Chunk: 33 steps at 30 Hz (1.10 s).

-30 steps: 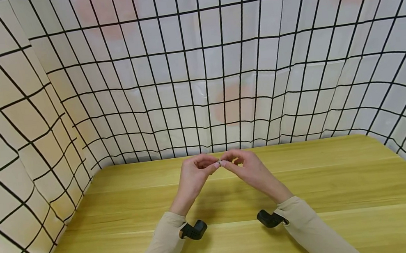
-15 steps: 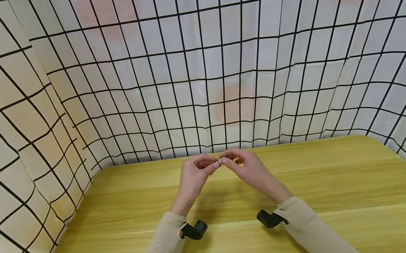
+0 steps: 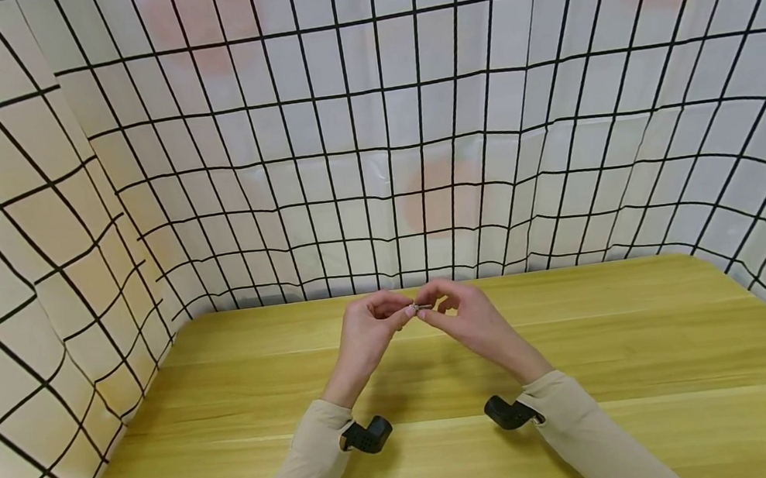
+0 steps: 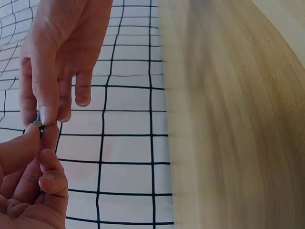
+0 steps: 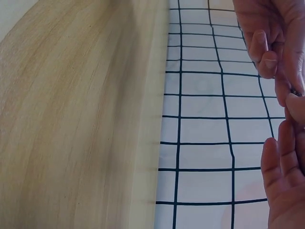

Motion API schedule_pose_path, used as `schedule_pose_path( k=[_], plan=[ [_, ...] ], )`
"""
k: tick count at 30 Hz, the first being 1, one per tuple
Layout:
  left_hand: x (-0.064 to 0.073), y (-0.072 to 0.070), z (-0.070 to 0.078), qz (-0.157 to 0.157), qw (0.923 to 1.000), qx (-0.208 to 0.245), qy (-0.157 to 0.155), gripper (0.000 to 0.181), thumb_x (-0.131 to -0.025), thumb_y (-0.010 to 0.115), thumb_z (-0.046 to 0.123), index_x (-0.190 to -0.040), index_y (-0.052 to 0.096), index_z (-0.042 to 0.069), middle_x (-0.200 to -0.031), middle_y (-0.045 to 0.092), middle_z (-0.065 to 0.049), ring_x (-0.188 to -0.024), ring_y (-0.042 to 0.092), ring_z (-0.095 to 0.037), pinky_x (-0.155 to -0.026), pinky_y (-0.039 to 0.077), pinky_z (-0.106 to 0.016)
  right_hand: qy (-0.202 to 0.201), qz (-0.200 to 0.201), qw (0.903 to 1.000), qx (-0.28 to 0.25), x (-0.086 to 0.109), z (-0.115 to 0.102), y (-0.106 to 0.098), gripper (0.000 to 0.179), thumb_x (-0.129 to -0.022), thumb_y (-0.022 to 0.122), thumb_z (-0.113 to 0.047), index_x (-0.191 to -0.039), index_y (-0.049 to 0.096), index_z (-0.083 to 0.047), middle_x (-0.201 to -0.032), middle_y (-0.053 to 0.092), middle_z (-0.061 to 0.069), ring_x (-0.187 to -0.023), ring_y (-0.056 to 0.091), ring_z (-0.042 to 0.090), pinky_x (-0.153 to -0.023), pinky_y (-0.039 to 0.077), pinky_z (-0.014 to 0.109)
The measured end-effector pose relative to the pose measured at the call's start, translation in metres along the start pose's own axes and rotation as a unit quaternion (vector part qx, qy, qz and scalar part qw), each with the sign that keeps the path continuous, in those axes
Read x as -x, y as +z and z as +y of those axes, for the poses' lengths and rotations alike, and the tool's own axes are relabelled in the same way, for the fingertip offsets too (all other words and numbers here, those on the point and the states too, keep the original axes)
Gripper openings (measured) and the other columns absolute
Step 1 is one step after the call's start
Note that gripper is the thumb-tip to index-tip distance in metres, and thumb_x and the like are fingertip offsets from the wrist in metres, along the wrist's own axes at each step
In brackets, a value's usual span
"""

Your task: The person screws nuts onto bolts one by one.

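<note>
In the head view both hands meet above the far part of the table, fingertip to fingertip. The left hand (image 3: 365,333) pinches one end of a tiny metal screw-like piece (image 3: 424,307) between thumb and index finger. A thin shank points from there toward the right hand (image 3: 472,325), whose thumb and index finger stand on either side of it at the tips. The left wrist view shows the metal piece (image 4: 41,127) as a small dark and shiny bit. Fingers mostly cover it in the right wrist view, so its exact kind is hard to tell.
A wooden table (image 3: 233,410) lies under the hands. Behind it and at the sides hangs a white sheet (image 3: 322,191) with a black grid. Each sleeved wrist carries a black camera, the left wrist camera (image 3: 369,435) and right wrist camera (image 3: 509,413).
The right thumb has moved slightly down and away from the index finger, baring the thin shank between them. The left hand stays in place with its pinch.
</note>
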State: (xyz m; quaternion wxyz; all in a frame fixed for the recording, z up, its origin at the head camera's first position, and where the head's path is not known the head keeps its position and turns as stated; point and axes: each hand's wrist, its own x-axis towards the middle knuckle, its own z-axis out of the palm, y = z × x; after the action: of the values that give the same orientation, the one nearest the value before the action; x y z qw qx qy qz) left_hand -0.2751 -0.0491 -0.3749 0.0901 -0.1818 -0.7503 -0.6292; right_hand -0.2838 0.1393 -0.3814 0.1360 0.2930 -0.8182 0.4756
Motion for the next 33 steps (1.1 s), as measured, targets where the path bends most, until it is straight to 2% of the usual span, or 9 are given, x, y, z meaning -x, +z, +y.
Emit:
schedule_pose_path(
  k=[5,13,21,24,26,28,31,33],
  plan=[
    [0.0,0.0,0.001,0.003,1.0,0.0,-0.003,0.007,-0.089,0.074,0.009,-0.095,0.076,0.007,-0.085,0.073,-0.004,-0.08,0.067,-0.024,-0.07,0.053,-0.035,0.01,0.001,0.9999,0.001,0.001,-0.001,0.0,0.009,-0.094,0.069,-0.018,-0.103,0.067,-0.019,-0.097,0.066,-0.009,-0.09,0.06,0.012,-0.081,0.05,0.036],
    [0.001,-0.001,0.001,0.003,1.0,-0.001,0.001,0.006,-0.088,0.075,0.009,-0.094,0.076,0.006,-0.084,0.073,-0.004,-0.078,0.067,-0.019,-0.069,0.052,-0.032,0.014,0.0,0.9999,0.008,0.0,-0.001,0.0,0.01,-0.095,0.069,-0.024,-0.104,0.07,-0.019,-0.095,0.066,-0.007,-0.086,0.059,0.015,-0.072,0.049,0.041],
    [0.001,-0.002,0.001,-0.002,1.0,0.002,0.003,0.009,-0.089,0.074,0.011,-0.096,0.076,0.005,-0.086,0.073,-0.008,-0.083,0.067,-0.031,-0.07,0.052,-0.033,0.006,-0.006,0.9998,0.017,0.001,0.002,-0.001,0.012,-0.097,0.064,-0.032,-0.103,0.07,-0.023,-0.096,0.067,-0.012,-0.084,0.059,0.011,-0.074,0.048,0.035],
    [0.006,-0.003,0.016,-0.006,1.0,0.005,0.005,0.01,-0.09,0.072,0.006,-0.097,0.074,-0.001,-0.088,0.072,-0.014,-0.083,0.067,-0.032,-0.072,0.053,-0.038,0.005,-0.005,0.9998,0.016,0.0,0.002,-0.001,0.013,-0.097,0.064,-0.033,-0.103,0.07,-0.023,-0.096,0.068,-0.012,-0.085,0.06,0.011,-0.074,0.048,0.035],
    [0.009,-0.003,0.025,-0.008,0.9999,0.006,0.003,0.011,-0.09,0.071,0.003,-0.098,0.073,-0.004,-0.089,0.072,-0.018,-0.081,0.067,-0.027,-0.075,0.053,-0.045,0.005,-0.004,0.9998,0.018,0.0,0.002,-0.001,0.014,-0.098,0.063,-0.034,-0.103,0.07,-0.023,-0.097,0.068,-0.012,-0.085,0.06,0.01,-0.075,0.048,0.035],
    [0.01,-0.003,0.027,-0.01,0.9999,0.008,0.0,0.011,-0.09,0.07,0.001,-0.098,0.072,-0.006,-0.089,0.071,-0.021,-0.078,0.066,-0.021,-0.077,0.052,-0.052,0.004,-0.004,0.9998,0.021,0.0,0.002,-0.001,0.014,-0.098,0.063,-0.034,-0.103,0.071,-0.022,-0.097,0.067,-0.013,-0.086,0.06,0.01,-0.076,0.049,0.036],
    [0.005,-0.002,0.013,-0.01,0.9999,0.012,-0.003,0.012,-0.09,0.072,0.004,-0.098,0.073,-0.004,-0.09,0.072,-0.019,-0.075,0.064,-0.011,-0.078,0.051,-0.056,0.004,-0.004,0.9996,0.026,0.0,0.002,-0.001,0.015,-0.099,0.062,-0.034,-0.102,0.071,-0.022,-0.098,0.067,-0.012,-0.088,0.06,0.01,-0.077,0.049,0.037],
    [0.001,-0.001,0.002,-0.009,0.9999,0.015,-0.001,0.012,-0.09,0.073,0.007,-0.098,0.074,-0.001,-0.089,0.072,-0.017,-0.076,0.065,-0.013,-0.078,0.051,-0.055,0.007,-0.005,0.9995,0.03,0.0,0.003,-0.001,0.017,-0.099,0.061,-0.035,-0.101,0.071,-0.022,-0.099,0.067,-0.012,-0.088,0.06,0.01,-0.078,0.049,0.038]
  ],
)
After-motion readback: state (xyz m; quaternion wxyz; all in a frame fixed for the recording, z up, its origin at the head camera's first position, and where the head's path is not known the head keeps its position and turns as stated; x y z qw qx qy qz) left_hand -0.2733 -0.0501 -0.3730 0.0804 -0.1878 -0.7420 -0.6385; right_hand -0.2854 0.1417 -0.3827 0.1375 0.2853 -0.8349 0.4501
